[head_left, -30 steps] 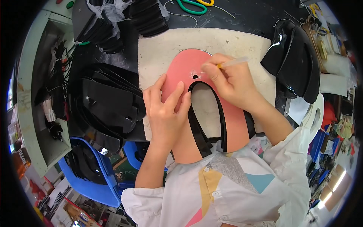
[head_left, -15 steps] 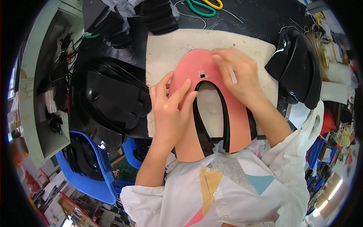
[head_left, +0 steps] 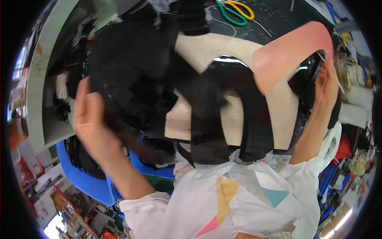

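My left hand (head_left: 93, 123), smeared by motion, grips the left edge of a dark, U-shaped black sheet (head_left: 127, 55). The sheet is raised and blurred; its lower end sweeps over the middle of the work area. At the right, my right hand (head_left: 327, 85) holds up a pink-and-tan U-shaped template (head_left: 292, 53), tilted, by its curved end. A thin pale pen-like stick (head_left: 339, 81) shows beside those fingers. Between my hands a glossy black U-shaped piece (head_left: 258, 131) lies on the cream board (head_left: 280, 115), its open ends toward me.
Green- and yellow-handled scissors (head_left: 238, 14) lie at the back of the black table. Stacked black pieces (head_left: 193, 20) stand left of them. More glossy black pieces (head_left: 306, 77) are behind the right hand. A blue chair (head_left: 81, 175) and a grey-green shelf (head_left: 34, 107) are at the left.
The pink template has come off the board and moved right in my right hand. My left hand has swung left and now has a black sheet. The black U-shaped piece on the board is uncovered.
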`<state>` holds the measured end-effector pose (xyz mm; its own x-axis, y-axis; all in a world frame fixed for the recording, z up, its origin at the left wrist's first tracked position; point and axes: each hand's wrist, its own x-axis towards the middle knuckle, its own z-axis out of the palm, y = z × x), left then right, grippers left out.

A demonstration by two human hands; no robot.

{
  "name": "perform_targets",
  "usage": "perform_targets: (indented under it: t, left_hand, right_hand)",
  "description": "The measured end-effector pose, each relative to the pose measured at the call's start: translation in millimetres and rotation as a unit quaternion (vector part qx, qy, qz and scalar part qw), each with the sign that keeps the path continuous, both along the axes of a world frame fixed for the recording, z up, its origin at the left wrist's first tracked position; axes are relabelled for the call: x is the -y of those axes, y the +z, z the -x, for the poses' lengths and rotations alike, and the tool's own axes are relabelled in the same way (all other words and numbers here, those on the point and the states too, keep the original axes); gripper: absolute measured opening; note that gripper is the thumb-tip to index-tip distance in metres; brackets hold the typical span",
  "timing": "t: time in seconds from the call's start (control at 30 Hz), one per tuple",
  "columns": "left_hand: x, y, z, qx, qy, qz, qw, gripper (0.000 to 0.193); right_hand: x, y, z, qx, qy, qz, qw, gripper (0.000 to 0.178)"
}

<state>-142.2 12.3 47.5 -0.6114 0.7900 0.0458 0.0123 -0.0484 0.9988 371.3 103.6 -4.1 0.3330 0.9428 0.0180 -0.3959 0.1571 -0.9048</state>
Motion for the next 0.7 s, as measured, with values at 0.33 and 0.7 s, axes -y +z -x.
perform_targets:
  t: [0.33,0.7]
  left_hand:
    - [-16,-45,-13,-0.475,-0.086,0.003,0.876,0.027]
    - [11,-87,-132,-0.46,-0.231,0.025,0.857,0.035]
  right_hand:
    - [19,-30,165,0.395,0.156,0.029,0.905,0.031]
    - [15,-31,184,0.52,0.184,-0.028,0.833,0.032]
